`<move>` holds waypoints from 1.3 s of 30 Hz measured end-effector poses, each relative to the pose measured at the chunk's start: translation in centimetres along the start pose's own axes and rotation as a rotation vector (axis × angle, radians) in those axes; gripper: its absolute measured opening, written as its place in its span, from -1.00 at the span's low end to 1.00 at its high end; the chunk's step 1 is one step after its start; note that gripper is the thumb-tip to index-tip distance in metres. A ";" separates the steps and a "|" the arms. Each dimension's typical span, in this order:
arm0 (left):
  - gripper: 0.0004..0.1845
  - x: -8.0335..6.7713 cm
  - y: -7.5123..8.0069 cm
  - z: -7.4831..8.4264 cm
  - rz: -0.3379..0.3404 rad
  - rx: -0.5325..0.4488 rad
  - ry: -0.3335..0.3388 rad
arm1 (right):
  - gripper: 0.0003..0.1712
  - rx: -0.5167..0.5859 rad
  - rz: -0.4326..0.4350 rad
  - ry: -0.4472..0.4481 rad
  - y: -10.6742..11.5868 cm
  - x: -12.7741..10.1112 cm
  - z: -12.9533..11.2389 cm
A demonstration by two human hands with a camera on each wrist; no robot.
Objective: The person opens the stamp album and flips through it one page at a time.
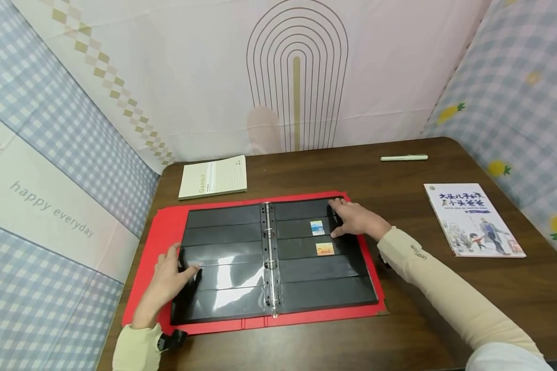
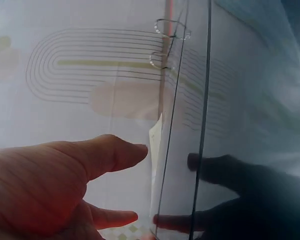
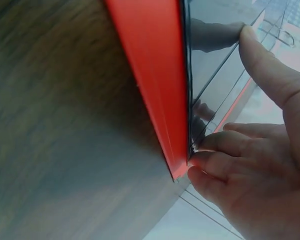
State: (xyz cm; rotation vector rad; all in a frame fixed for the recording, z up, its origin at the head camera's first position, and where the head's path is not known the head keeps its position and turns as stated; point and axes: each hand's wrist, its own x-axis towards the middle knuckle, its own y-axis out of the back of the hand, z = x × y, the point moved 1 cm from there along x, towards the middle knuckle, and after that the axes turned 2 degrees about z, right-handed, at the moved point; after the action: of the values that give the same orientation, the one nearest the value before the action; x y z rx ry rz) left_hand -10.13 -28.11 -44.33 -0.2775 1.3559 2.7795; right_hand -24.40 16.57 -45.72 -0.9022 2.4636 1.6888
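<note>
Patterned cloth (image 1: 204,67) hung beyond a brown table (image 1: 325,172), on whose near middle an open red binder (image 1: 164,232) lay. At its left edge the left hand (image 1: 166,275) had thumb and fingers wide, holding nothing; the right hand (image 1: 355,219), also spread, touched the right page (image 1: 301,268) near two small stamps (image 1: 317,228). Light, even contact along the outer edges seemed best. The binder's long axis ran left to right, right end slightly farther, its ring spine (image 1: 270,247) near to far.

A brown wood-grain table (image 1: 315,175) with 2 rounded far corners stands before a white far cloth (image 1: 190,62) printed with nested arches and tan diamonds. Blue-checked left cloth (image 1: 42,278) carries "happy everyday" lettering; blue-checked right cloth (image 1: 529,113) shows yellow pineapples.
</note>
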 end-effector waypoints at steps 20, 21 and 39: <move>-0.04 -1.2 -2.9 1.3 -0.020 0.133 0.102 | -0.03 -0.037 0.063 0.097 -0.4 -0.8 -0.6; -0.05 -1.2 -3.0 1.3 -0.020 0.133 0.103 | -0.03 -0.037 0.066 0.095 -0.4 -0.9 -0.5; -0.10 -2.1 -5.1 3.3 -0.043 0.099 -0.138 | 0.02 0.008 0.123 0.038 -0.6 -0.9 -1.0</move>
State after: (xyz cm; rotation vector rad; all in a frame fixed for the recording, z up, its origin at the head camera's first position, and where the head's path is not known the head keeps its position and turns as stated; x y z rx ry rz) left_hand -7.96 -22.27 -45.93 -0.1069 1.4308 2.6323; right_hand -23.04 15.91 -45.51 -0.8047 2.5987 1.7116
